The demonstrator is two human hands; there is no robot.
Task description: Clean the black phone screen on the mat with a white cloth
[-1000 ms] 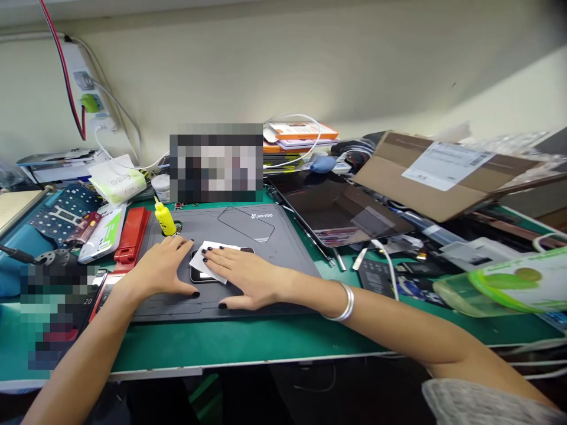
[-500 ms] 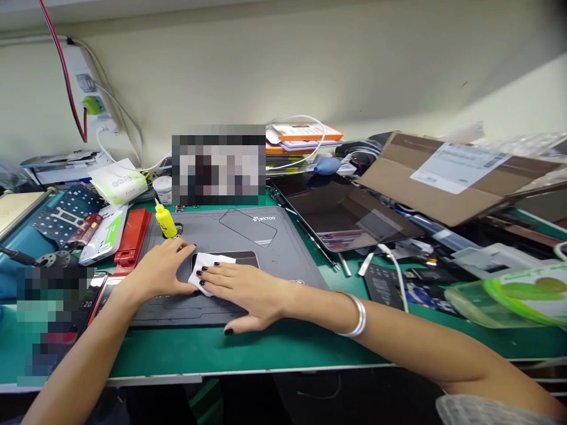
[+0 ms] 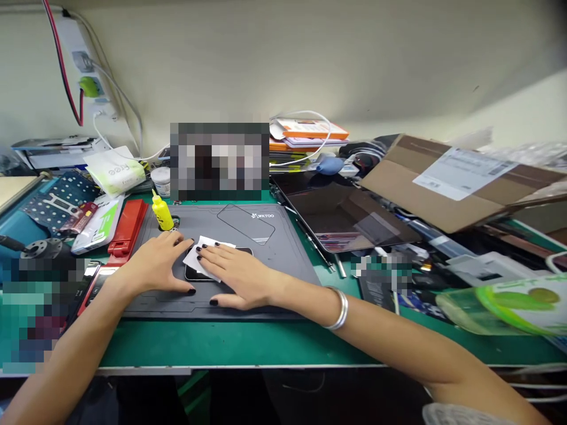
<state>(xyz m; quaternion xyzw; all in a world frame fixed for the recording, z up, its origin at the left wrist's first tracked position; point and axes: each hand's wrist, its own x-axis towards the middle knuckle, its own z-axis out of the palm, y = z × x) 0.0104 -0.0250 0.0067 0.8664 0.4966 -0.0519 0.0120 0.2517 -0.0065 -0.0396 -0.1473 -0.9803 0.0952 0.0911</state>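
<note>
My right hand (image 3: 241, 274) lies flat on a white wipe (image 3: 192, 260), fingers stretched out and thumb apart. Under the wipe is a dark-faced phone (image 3: 245, 251), which my hand partly covers. At the phone's left end, my left hand (image 3: 162, 262) is open, with thumb and fingers spread around that end; whether it touches the phone I cannot tell. The phone rests on a grey work mat (image 3: 295, 265). Behind it on the mat lies a thin black rectangular frame outline (image 3: 220, 223). A yellow dropper bottle (image 3: 162, 213) stands upright beyond my left hand.
A red stand-like tool (image 3: 128, 227) lies left of the mat. To the right are a large dark screen panel (image 3: 336, 206), an open cardboard box (image 3: 398, 171) and a green-and-clear plastic package (image 3: 509, 304). Cables hang from a power strip (image 3: 75, 44) on the wall.
My right hand and the wipe have shifted slightly left over the phone. My left thumb has come away from the wipe, and more of the phone's near left edge shows.
</note>
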